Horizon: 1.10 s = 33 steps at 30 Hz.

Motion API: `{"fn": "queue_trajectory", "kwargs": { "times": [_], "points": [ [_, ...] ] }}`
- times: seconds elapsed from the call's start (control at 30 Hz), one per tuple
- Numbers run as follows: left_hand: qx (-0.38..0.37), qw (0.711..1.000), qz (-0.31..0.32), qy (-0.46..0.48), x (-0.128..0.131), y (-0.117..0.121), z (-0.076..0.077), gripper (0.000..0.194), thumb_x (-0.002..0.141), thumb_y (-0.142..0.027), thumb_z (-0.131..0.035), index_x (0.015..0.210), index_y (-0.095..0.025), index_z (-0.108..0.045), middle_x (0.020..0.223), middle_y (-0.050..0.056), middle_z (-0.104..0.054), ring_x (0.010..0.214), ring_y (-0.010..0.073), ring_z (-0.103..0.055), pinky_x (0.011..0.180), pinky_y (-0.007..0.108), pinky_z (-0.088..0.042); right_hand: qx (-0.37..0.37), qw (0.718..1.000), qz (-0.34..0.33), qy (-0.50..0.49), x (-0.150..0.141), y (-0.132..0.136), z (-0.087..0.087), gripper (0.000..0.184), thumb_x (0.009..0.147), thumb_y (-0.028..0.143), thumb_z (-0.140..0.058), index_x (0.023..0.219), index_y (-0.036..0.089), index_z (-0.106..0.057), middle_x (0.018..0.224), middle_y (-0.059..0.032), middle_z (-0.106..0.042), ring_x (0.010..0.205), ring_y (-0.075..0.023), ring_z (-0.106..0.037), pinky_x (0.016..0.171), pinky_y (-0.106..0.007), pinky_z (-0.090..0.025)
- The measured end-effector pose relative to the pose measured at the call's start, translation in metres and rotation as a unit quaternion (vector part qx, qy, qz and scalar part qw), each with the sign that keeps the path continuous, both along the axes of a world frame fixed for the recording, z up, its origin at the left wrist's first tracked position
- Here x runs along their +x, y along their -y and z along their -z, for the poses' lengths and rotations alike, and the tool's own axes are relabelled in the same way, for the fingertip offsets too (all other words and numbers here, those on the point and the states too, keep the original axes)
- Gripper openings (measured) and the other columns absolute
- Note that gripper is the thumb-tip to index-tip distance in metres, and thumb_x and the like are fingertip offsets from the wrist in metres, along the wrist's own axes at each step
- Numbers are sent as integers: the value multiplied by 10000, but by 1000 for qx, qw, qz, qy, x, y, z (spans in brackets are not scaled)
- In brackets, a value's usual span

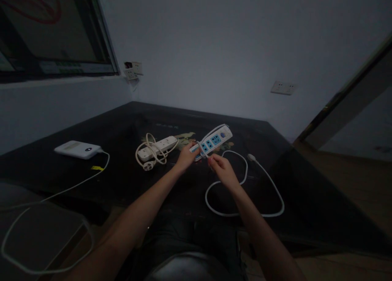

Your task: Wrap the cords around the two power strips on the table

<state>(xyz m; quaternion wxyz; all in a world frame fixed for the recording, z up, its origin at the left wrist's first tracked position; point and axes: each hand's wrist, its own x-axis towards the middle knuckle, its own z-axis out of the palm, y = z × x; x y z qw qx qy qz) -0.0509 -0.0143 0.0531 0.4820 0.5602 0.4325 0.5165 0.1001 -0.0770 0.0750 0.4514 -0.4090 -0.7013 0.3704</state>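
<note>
I see left hand (186, 156) closed on power strip (217, 139), likely steadying it, right hand (225, 171) pinching cord (221, 214) just beside it.

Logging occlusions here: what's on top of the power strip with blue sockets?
A turn of white cord crosses the power strip beside the left hand. That hand covers part of the strip's near end, so the surface there cannot be seen.

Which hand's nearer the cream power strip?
Left. The left hand is just right of the cream power strip; the right hand is farther right, beyond the left.
</note>
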Motion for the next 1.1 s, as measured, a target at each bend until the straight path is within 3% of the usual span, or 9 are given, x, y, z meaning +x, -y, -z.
{"fn": "queue_trajectory", "kwargs": {
  "times": [0.6, 0.73, 1.1],
  "points": [
    [-107, 966, 102, 213, 5, 12, -5, 307, 735, -375, -651, 870, -105, -592, 703, 39, -632, 525, 116, -579, 475, 237, -498, -21, 999, -9, -48, 17, -29, 24, 396, 823, 566, -500, 700, 190, -515, 526, 47, -397, 479, -102, -350, 473, -240, -248],
    [-109, 956, 152, 225, 5, 11, -2, 348, 726, -395, -667, 899, -103, -590, 689, 42, -635, 523, 111, -586, 470, 212, -473, -9, 999, 2, -46, 17, -27, 20, 402, 819, 576, -503, 710, 190, -529, 531, 38, -430, 492, -110, -383, 496, -243, -290],
    [-105, 950, 194, 223, 6, 11, 5, 482, 642, -421, -755, 960, -123, -550, 706, 31, -633, 525, 93, -582, 445, 175, -428, 0, 1000, -12, -22, 26, -29, 25, 414, 815, 585, -504, 693, 190, -524, 566, 29, -445, 511, -113, -387, 510, -247, -301]
  ]
}}
